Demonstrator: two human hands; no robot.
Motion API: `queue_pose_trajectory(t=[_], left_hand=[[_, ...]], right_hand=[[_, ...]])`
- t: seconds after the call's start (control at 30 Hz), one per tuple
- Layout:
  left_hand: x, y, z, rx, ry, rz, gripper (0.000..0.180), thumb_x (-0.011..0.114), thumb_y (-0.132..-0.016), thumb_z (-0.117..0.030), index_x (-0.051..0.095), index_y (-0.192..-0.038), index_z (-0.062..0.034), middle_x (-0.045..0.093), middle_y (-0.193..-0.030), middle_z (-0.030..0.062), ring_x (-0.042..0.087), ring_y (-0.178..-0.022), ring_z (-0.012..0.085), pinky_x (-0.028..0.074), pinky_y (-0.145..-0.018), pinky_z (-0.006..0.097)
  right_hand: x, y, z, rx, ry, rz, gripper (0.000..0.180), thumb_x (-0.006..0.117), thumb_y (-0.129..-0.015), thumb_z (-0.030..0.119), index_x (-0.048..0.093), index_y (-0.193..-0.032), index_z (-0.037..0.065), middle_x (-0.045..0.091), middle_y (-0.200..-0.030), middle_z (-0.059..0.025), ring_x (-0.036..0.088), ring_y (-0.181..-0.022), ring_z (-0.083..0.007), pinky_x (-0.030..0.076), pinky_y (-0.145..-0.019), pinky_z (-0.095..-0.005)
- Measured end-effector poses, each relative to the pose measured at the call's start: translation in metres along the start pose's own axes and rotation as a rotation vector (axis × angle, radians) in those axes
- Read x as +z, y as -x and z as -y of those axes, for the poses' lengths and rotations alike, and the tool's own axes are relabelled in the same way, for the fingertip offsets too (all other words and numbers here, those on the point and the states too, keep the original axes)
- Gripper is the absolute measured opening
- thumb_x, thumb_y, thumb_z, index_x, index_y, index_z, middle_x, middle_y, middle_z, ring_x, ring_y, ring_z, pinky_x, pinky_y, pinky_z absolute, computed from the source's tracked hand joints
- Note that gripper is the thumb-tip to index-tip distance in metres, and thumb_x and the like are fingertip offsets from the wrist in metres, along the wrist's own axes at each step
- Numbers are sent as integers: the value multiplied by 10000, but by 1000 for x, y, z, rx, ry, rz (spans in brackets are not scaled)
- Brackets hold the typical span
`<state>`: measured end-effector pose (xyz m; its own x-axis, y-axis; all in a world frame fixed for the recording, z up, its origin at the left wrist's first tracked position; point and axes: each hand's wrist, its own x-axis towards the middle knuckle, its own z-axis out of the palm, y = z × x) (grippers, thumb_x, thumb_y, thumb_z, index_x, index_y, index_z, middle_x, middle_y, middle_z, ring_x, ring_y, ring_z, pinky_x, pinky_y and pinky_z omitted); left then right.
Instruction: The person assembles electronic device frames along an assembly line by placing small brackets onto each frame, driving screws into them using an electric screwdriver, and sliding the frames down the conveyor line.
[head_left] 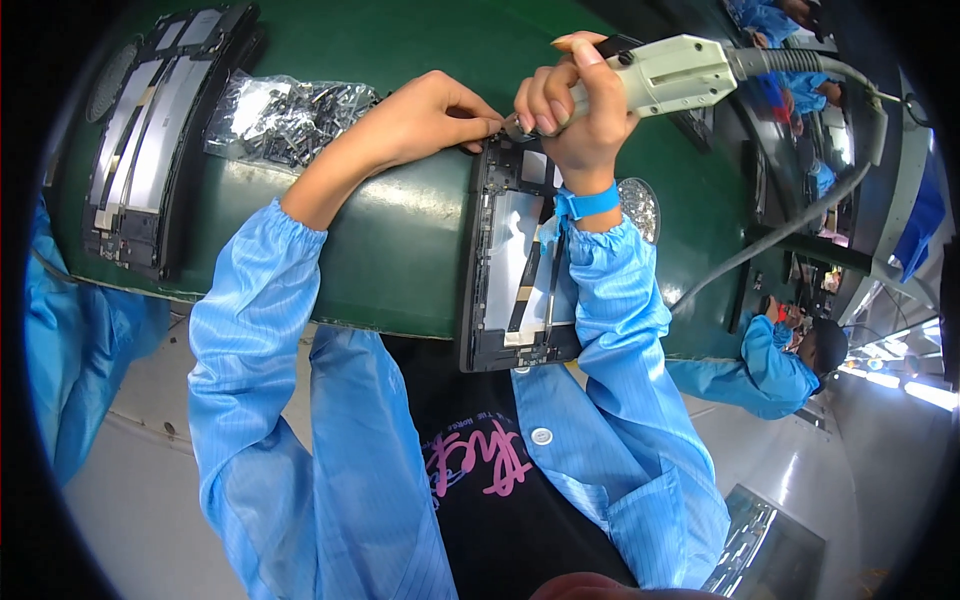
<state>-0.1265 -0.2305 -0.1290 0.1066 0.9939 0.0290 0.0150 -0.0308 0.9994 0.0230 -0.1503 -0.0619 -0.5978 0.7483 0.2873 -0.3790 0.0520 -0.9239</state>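
Note:
My right hand (580,105) is wrapped round a pale, corded electric screwdriver (680,75). The tool is tilted, its tip end down at the top of an opened tablet (510,260); my fingers partly hide that tip. Thumb and fingers of my left hand (430,120) are pinched together at the tablet's upper left corner. Whatever lies between them is too small to make out. Silvery battery panels and a dark frame show inside the tablet, which lies before me at the bench's near edge. A blue wrist strap (592,203) circles my right wrist.
Left of my arm lies a clear bag of small metal parts (290,115). Stacked opened tablets (140,150) stand farther left on the green bench (390,250). A round dish (640,205) sits beyond my right wrist. The screwdriver's cable (780,235) loops rightward; a co-worker (775,365) sits right.

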Motion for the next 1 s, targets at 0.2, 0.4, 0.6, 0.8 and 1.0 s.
queue_pose_trajectory(t=[0.2,0.4,0.6,0.8,1.0], left_hand=[[0,2,1,-25,7,-7,253,666,-897,-140,721,-1042,60,729,-865,121,687,-737,141,562,-703,265],[2,-1,6,7,-14,-14,255,666,-891,-136,718,-1042,62,728,-847,126,686,-715,140,558,-691,271],[1,0,6,28,-34,-29,242,661,-883,-118,720,-1029,65,728,-831,130,687,-703,144,555,-678,276],[0,0,5,8,-36,14,249,653,-926,-140,707,-1036,77,712,-863,111,668,-755,131,557,-717,262],[1,0,7,18,-36,2,247,654,-923,-136,704,-1016,87,711,-854,113,672,-752,132,559,-708,264]], right_hand=[[0,2,-3,3,20,24,249,473,-962,220,570,-1004,-5,330,-487,-4,360,-388,-126,385,-416,-328],[-5,1,-7,-3,34,18,258,457,-971,240,570,-1013,12,317,-484,3,350,-386,-126,385,-415,-329],[-5,2,-9,-8,33,43,281,424,-987,261,566,-1030,22,330,-491,5,360,-393,-127,390,-418,-326],[-9,2,-12,-22,58,56,293,414,-995,271,566,-1039,25,332,-495,10,363,-394,-120,393,-420,-309],[3,2,-8,-2,131,59,270,448,-985,262,561,-1024,19,319,-488,13,366,-394,-114,396,-424,-306]])
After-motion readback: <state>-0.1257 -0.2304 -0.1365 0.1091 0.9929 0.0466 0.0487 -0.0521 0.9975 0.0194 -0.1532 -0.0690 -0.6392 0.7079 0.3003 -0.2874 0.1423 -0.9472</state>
